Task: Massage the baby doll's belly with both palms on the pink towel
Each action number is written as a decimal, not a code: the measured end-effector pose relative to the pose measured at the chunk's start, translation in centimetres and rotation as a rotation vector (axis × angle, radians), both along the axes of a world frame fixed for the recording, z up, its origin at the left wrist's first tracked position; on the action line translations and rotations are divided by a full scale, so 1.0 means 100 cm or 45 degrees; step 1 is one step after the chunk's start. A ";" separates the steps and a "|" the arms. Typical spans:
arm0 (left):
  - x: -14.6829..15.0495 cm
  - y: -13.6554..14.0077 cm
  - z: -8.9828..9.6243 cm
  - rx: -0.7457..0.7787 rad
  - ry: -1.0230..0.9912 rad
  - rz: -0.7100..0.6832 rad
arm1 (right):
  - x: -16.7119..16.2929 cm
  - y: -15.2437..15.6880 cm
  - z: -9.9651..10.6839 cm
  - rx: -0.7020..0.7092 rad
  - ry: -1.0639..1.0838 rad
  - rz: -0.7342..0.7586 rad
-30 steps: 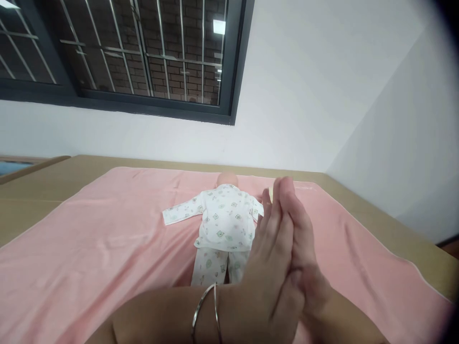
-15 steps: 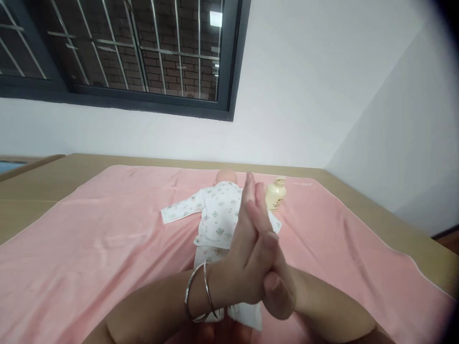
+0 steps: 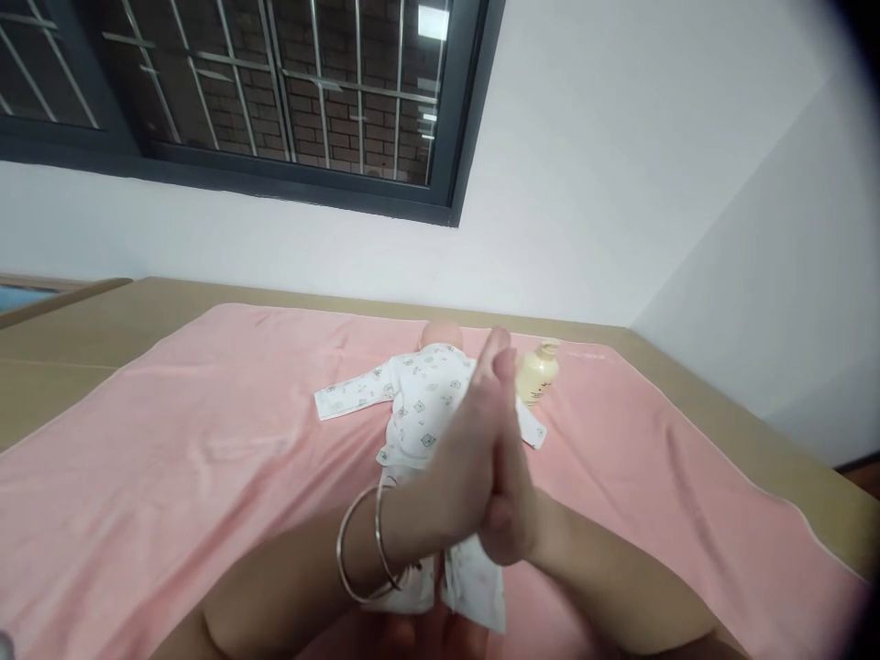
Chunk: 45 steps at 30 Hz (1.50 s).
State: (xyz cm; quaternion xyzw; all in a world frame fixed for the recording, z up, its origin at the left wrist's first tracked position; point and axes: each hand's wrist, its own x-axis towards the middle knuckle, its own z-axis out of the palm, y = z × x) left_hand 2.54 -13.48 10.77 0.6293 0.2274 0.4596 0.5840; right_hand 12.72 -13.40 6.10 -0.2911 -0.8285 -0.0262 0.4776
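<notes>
From where I stand, the person's left hand and right hand are set palm to palm over the doll, fingers held out long and flat and pointing up and away. Both are a little blurred, and I can't tell whether anything lies between the palms; neither has its fingers wrapped around a thing. A pair of silver bangles hangs at the left wrist.

The doll lies stretched out on a pink sheet, its bald head at the far end and its legs towards the person, in a white printed top and trousers. One sleeve spreads to the left, the other shows past the right hand. Just beyond that sleeve stands a pale yellow bottle. The sheet covers much of a wooden table against a white wall, below a dark-framed window with metal bars
</notes>
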 end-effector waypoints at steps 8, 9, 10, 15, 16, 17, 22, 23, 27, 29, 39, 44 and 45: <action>-0.030 0.112 0.009 -0.082 -0.388 0.126 | -0.017 0.027 -0.017 0.041 -0.150 0.274; -0.030 0.129 -0.005 -0.063 -0.327 0.237 | -0.012 0.039 -0.018 -0.012 -0.085 0.207; -0.028 0.145 -0.022 -0.047 -0.242 0.346 | -0.006 0.053 -0.020 -0.065 0.000 0.093; -0.009 0.184 -0.102 -0.006 0.003 0.553 | 0.007 0.113 -0.045 -0.472 -0.087 -0.199; -0.006 0.184 -0.110 0.022 -0.002 0.610 | 0.008 0.120 -0.052 -0.504 -0.168 -0.211; -0.003 0.184 -0.116 0.044 -0.005 0.662 | 0.009 0.126 -0.057 -0.522 -0.233 -0.215; -0.001 0.181 -0.121 0.083 0.042 0.772 | 0.032 0.149 -0.071 -0.636 -0.250 -0.358; -0.001 0.181 -0.120 0.088 0.053 0.778 | 0.038 0.151 -0.070 -0.667 -0.238 -0.411; -0.002 0.182 -0.121 0.104 0.070 0.784 | 0.032 0.142 -0.068 -0.733 -0.255 -0.730; -0.001 0.182 -0.121 0.070 0.037 0.796 | 0.014 0.125 -0.070 -0.723 -0.272 -0.917; -0.002 0.189 -0.122 -0.182 -0.239 0.774 | 0.017 0.134 -0.066 -0.535 -0.488 -0.251; -0.002 0.189 -0.127 -0.091 -0.202 0.798 | 0.045 0.157 -0.072 -0.695 -0.271 -0.539; -0.002 0.189 -0.128 -0.080 -0.188 0.801 | 0.042 0.153 -0.073 -0.705 -0.269 -0.622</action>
